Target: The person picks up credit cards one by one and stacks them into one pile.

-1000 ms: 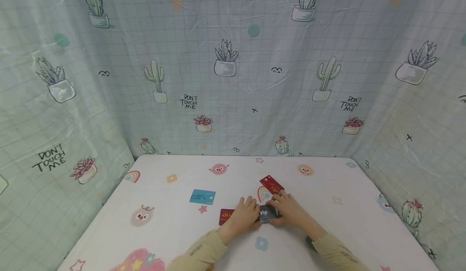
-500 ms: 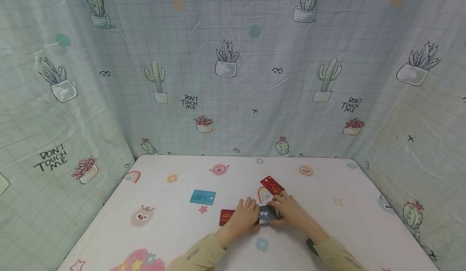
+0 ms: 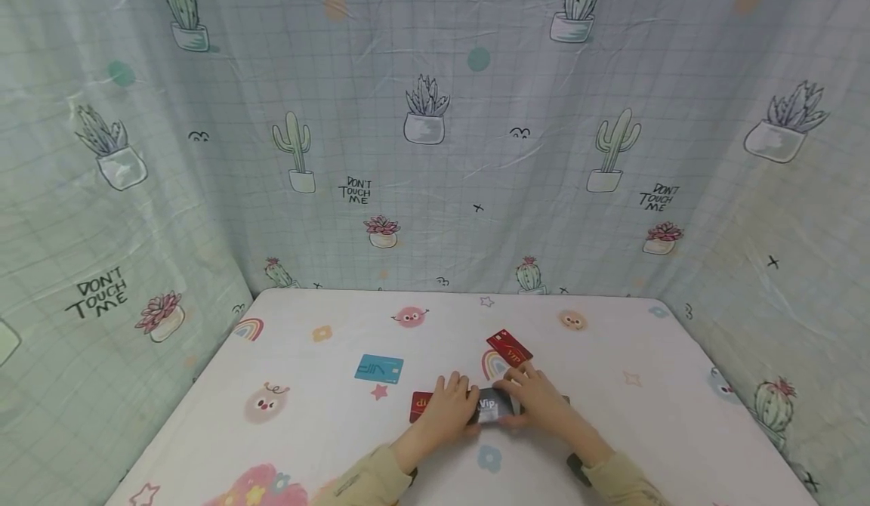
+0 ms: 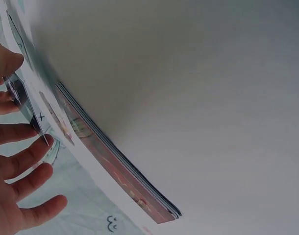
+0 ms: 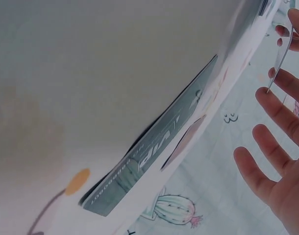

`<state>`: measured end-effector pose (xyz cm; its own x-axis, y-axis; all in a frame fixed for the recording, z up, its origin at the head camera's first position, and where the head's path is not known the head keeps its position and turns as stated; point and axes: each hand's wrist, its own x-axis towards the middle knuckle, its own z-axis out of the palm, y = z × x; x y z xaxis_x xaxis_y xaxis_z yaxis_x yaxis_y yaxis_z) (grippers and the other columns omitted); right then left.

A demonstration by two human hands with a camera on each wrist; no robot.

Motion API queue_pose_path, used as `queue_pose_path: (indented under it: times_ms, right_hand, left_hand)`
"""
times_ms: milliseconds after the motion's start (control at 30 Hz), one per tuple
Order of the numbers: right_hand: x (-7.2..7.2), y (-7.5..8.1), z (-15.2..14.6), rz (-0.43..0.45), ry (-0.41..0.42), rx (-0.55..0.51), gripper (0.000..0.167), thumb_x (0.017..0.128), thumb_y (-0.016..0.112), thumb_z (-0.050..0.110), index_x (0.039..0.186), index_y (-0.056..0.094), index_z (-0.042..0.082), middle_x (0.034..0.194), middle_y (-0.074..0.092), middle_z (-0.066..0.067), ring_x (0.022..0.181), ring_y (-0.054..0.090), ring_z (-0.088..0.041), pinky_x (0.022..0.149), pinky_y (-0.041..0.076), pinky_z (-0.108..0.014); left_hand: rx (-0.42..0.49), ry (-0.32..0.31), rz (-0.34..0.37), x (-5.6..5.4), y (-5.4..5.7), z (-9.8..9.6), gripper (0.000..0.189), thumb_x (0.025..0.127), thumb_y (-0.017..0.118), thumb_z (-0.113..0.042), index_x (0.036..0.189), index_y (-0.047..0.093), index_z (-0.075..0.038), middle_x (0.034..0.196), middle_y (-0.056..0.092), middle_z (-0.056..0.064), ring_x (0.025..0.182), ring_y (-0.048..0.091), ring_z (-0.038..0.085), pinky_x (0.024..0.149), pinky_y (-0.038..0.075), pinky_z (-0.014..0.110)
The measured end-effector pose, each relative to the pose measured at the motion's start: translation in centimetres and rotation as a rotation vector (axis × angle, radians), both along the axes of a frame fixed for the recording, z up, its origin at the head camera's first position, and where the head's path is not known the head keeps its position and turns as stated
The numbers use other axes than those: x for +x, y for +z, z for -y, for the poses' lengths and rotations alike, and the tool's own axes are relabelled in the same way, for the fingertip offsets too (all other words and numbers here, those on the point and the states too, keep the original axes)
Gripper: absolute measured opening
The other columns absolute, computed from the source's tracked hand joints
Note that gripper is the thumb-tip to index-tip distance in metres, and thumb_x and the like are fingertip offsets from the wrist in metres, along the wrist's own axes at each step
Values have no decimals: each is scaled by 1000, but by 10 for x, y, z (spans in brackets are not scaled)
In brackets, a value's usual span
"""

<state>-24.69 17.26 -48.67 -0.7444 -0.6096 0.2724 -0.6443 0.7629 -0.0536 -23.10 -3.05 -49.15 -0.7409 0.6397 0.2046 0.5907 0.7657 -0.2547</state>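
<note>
Between both hands a dark grey card point(image 3: 488, 406) printed "Vip" is held at its two short ends. My left hand point(image 3: 443, 406) pinches its left end, and my right hand point(image 3: 537, 402) its right end. In the left wrist view, the card point(image 4: 25, 104) shows above the table, away from the stack below. That stack of red cards point(image 4: 122, 171) lies on the table, partly hidden by my left hand in the head view. In the right wrist view, dark "VIP" cards point(image 5: 159, 144) lie below my right hand, mostly hidden from the head view.
A blue card point(image 3: 378, 368) lies left of the hands. Another red card point(image 3: 510, 347) rests just beyond the right fingertips. The white table point(image 3: 326, 445) has printed stars, flowers and rainbows. A cactus-patterned curtain point(image 3: 435, 174) surrounds its back and sides.
Both hands and the dark grey card have shifted left, the left hand now over more of the red cards. An edge of a card now shows right of my right hand.
</note>
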Motion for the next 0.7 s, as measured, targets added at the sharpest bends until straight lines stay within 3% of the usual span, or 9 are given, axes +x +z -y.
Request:
queue_pose_path:
  times_ms: [367,700]
  right_hand:
    - [1,0,7,56,-21,15,52,69,67,49,111,58,21,98,51,6,90,38,-10,73,40,-31]
    - [5,6,15,-8,19,21,55,67,70,46,112,57,18,98,53,3,90,40,-13,74,41,-31]
  left_hand:
    - [-8,-2,14,7,12,11,57,74,64,-50,115,54,-12,108,56,6,102,47,20,86,42,39]
    - [14,-5,-28,3,10,24,58,72,63,-55,111,56,-12,103,55,5,97,47,20,84,42,40]
